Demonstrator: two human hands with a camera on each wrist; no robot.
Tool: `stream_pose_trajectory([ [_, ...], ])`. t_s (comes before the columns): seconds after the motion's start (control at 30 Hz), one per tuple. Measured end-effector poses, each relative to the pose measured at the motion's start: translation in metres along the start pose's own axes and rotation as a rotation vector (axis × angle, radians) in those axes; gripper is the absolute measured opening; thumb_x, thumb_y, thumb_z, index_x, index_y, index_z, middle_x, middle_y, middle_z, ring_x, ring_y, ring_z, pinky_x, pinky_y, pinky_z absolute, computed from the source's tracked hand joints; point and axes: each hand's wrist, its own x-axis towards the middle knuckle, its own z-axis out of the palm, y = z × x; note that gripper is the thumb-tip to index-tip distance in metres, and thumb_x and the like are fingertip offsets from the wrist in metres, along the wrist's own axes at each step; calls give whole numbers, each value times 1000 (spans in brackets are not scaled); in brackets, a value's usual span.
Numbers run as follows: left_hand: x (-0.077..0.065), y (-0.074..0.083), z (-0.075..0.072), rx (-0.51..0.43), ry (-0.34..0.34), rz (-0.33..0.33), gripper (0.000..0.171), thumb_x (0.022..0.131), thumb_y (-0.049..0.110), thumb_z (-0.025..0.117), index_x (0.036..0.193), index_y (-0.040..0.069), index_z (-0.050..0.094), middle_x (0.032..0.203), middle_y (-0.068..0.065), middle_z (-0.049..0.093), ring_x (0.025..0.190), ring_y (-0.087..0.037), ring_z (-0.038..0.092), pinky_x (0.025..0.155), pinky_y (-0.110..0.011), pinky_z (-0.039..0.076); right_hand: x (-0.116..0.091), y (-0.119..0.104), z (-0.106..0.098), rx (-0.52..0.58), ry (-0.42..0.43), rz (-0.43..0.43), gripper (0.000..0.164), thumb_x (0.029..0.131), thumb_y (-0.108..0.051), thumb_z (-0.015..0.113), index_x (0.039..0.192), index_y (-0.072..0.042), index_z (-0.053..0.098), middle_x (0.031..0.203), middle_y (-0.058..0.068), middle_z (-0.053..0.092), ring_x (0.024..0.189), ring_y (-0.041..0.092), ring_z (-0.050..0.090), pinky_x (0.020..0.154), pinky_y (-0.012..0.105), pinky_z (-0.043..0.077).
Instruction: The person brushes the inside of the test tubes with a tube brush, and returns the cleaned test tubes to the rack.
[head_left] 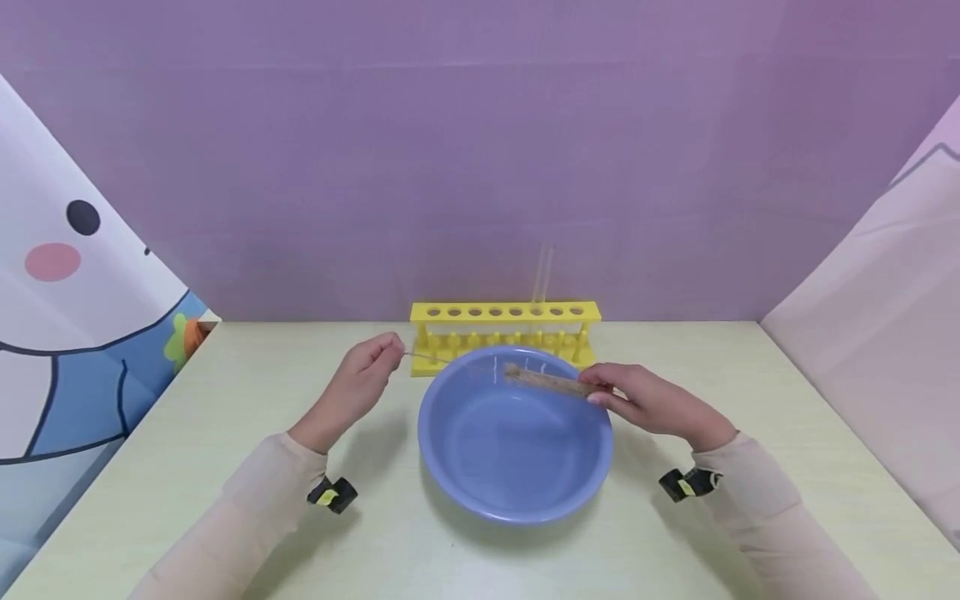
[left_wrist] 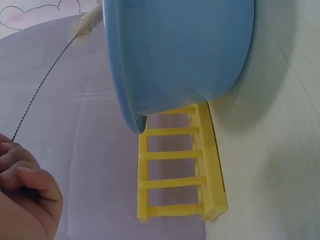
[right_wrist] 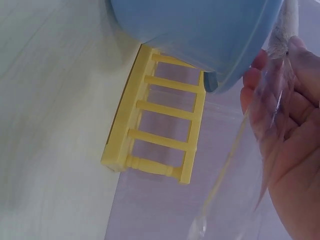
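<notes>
farthest left of the basin (head_left: 517,454) hangs one printed cloth (head_left: 45,175), creased fabric with a black oval and a pink oval on white. nearer to the basin's left comes your sleeve, smooth beige fabric, with one small black strap device (head_left: 332,495) at the cuff. your left grip (head_left: 363,371), just left of the basin's far rim, has its fingers curled closed, pinching the twisted metal wire (left_wrist: 44,78) of one brush (head_left: 551,381); the wire runs right to the bristles.

behind the basin, close to its far rim, stands one yellow rack (head_left: 506,312), long and straight-edged, with eight round holes in its top bar and a row of pegs below. one slim clear tube (head_left: 542,275) rises upright from it, tilted slightly. a flat purple cloth (head_left: 480,167) spans the back. the basin itself is one round, glossy blue bowl on the smooth pale desk (head_left: 262,367).

the brush's fuzzy beige bristles lie above the basin's far right part, seemingly inside a second, glossy clear tube (right_wrist: 276,107). your right grip (head_left: 652,400), at the basin's right rim, is closed around that tube, thumb against fingers. right of the basin come your other beige sleeve and a second black strap device (head_left: 686,484).
</notes>
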Motion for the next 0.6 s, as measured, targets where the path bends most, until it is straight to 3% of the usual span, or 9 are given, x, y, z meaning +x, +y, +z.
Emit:
stream_pose_trajectory([
  [0.27, -6, 0, -9, 21, 5, 16, 28, 98, 12, 34, 75, -1, 42, 63, -3, 32, 55, -15, 33, 52, -28, 31, -1, 0, 3, 6, -12, 2, 13, 93, -3, 54, 106, -6, 56, 91, 2, 61, 78, 11, 56, 70, 24, 49],
  [0.6, -5, 4, -12, 11, 7, 24, 27, 99, 15, 36, 75, 6, 44, 65, -4, 34, 57, -16, 35, 53, -28, 33, -11, 5, -3, 13, 10, 11, 17, 92, -2, 55, 108, -7, 57, 97, 1, 63, 87, 11, 62, 75, 27, 52],
])
